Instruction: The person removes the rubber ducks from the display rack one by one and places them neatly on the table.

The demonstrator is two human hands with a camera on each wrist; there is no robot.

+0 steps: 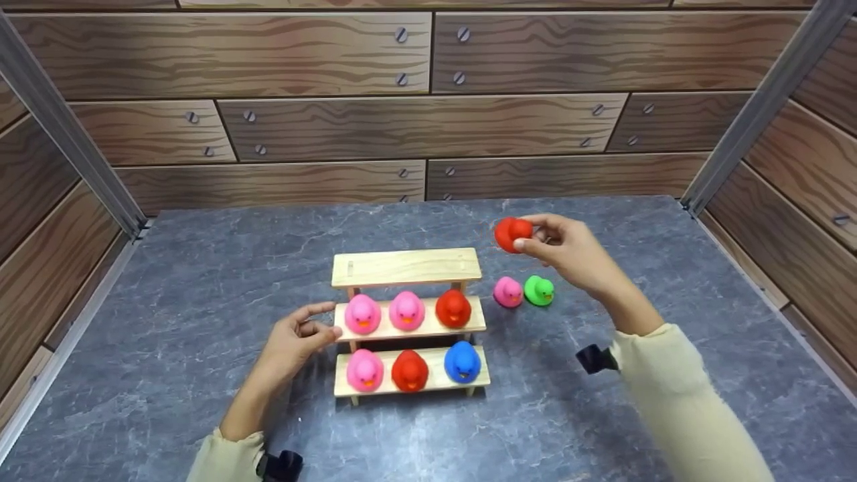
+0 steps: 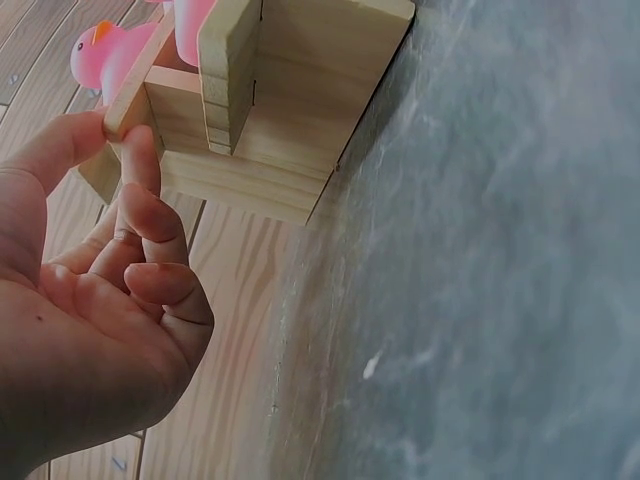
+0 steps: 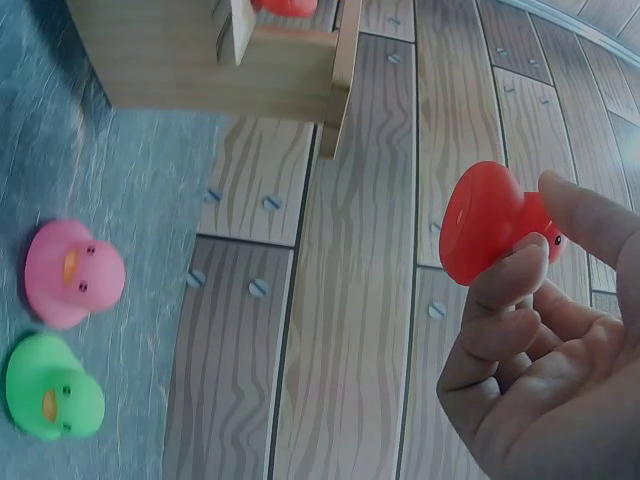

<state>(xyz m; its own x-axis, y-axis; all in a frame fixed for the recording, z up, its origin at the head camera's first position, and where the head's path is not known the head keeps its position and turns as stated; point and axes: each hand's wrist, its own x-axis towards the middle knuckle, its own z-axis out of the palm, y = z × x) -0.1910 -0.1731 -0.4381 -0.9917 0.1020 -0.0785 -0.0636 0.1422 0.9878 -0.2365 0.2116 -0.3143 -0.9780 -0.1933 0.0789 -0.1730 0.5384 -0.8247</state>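
Note:
A three-step wooden shelf (image 1: 407, 268) stands on the grey table. My left hand (image 1: 294, 341) pinches the left end of its middle step between thumb and forefinger, as the left wrist view also shows. On that step sit two pink rubber ducks (image 1: 362, 314) and a red one (image 1: 453, 309). The bottom step bears a pink duck (image 1: 365, 370), a red duck (image 1: 410, 371) and a blue duck (image 1: 462, 362); the top step is bare. Beyond the shelf's right side, my right hand (image 1: 562, 251) holds a red rubber duck (image 3: 485, 222) by its head, in the air.
To the right of the shelf, a pink duck (image 1: 508, 292) and a green duck (image 1: 539, 290) stand side by side on the table, below my right hand. Wood-patterned walls (image 1: 321, 127) close off the back and both sides.

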